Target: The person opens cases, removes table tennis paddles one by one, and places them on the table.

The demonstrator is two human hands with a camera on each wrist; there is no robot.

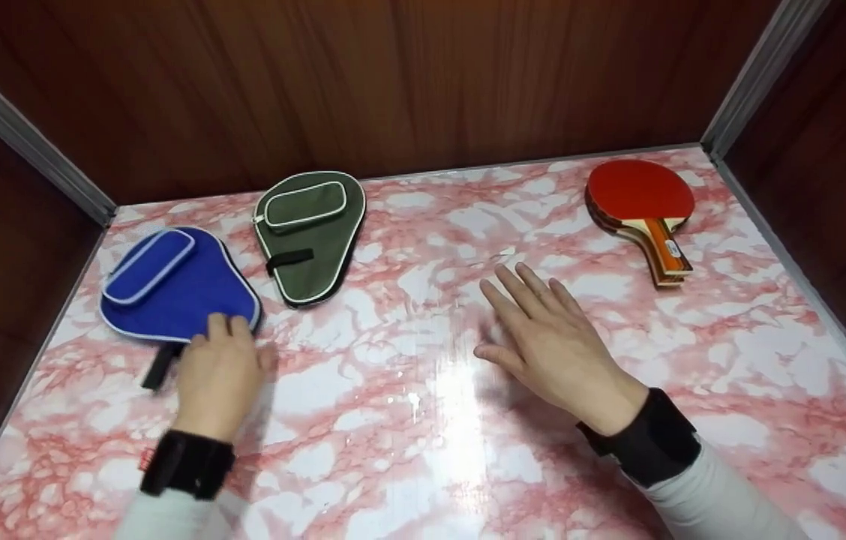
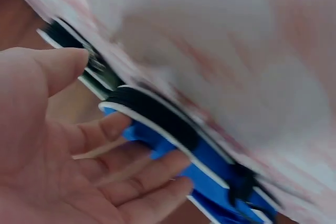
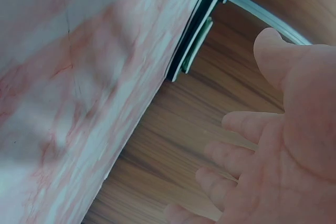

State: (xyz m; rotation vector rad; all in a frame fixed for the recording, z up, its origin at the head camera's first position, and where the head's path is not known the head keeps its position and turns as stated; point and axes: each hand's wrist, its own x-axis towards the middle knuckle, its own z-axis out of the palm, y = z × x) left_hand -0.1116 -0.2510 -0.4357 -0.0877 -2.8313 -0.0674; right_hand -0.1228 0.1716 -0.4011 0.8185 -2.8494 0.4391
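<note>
A blue table tennis bat case [image 1: 183, 296] with white piping lies at the left of the table, its narrow end toward me. My left hand [image 1: 219, 382] is over that narrow end, fingertips on or just above its edge. In the left wrist view, the fingers [image 2: 142, 179] are loosely bent beside the blue case's zipped side, and the thumb stands apart from it. A dark green case [image 1: 322, 240] lies just right of the blue one. My right hand [image 1: 562, 349] hovers palm down over the middle right, fingers extended, holding nothing.
Two stacked table tennis bats [image 1: 640, 191], the top one red, lie at the far right with handles toward me. Brown wood-grain panels [image 1: 423, 82] wall the back and both sides. The tabletop [image 1: 363, 390] has a glossy red-and-white marble pattern.
</note>
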